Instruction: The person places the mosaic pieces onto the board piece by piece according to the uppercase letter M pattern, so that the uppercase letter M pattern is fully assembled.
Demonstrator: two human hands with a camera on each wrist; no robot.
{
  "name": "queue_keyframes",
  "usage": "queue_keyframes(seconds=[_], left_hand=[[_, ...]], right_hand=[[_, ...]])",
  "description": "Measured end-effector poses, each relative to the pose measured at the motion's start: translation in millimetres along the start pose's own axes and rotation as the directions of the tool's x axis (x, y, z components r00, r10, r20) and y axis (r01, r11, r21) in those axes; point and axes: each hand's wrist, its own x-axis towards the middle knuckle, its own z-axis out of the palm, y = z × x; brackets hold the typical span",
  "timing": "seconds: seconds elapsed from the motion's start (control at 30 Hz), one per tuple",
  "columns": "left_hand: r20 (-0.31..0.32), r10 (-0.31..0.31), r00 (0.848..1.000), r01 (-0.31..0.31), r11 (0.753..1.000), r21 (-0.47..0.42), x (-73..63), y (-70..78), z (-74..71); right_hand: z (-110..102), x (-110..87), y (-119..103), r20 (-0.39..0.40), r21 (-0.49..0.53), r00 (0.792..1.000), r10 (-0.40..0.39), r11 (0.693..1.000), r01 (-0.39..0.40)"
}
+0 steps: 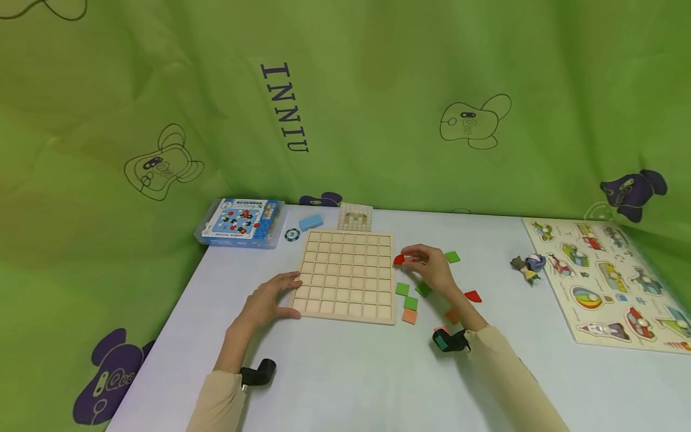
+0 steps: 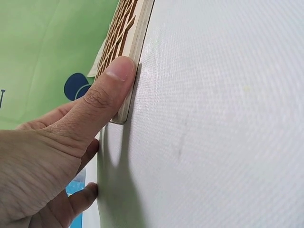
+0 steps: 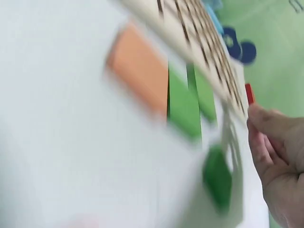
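Note:
A square wooden grid board [image 1: 341, 273] lies on the white table. My left hand [image 1: 267, 299] rests at its near left corner, thumb against the frame and fingers spread along the left edge. In the left wrist view, that thumb [image 2: 107, 90] touches the board's rim. Near the board's right edge, my right hand [image 1: 429, 267] pinches a red piece [image 1: 399, 260] with a curved side between thumb and fingertips; only the piece's end shows in the right wrist view. Green squares [image 1: 402, 289] [image 1: 411, 303] and an orange square [image 1: 409, 316] lie right of the board.
More loose pieces lie around the right forearm, including a red piece [image 1: 472, 296] and a green piece [image 1: 452, 257]. A pattern card [image 1: 355, 217], blue block [image 1: 311, 222], round chip [image 1: 292, 234] and boxed set [image 1: 240, 223] stand behind. Small figurines [image 1: 529, 268] and a picture puzzle [image 1: 610, 282] lie at right.

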Motion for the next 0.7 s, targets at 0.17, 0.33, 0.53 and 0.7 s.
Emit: queue_keyframes(seconds=[0.17,0.33,0.53,0.7], left_hand=[[0.004,-0.004,1.000,0.004,1.000,-0.003,-0.5,1.5,-1.1],[0.006,0.013,1.000,-0.013,1.000,-0.018,-0.3,0.4,-0.2],[0.012,0.011,1.000,-0.011,1.000,-0.030,-0.7,1.3,0.7],[0.004,0.014,1.000,-0.014,1.000,-0.028,-0.8,1.4,-1.0]], right_hand=[[41,18.2,-19,-0.030,0.053,1.000,0.005,0.999,-0.004],[84,34.8,-33,-0.004,0.100,1.000,-0.012,0.995,0.012],[125,48.3,-43,0.063,0.108,0.997,-0.048,0.993,0.041],[142,58.3,-51,0.061,0.086,0.994,-0.093,0.992,0.087]])
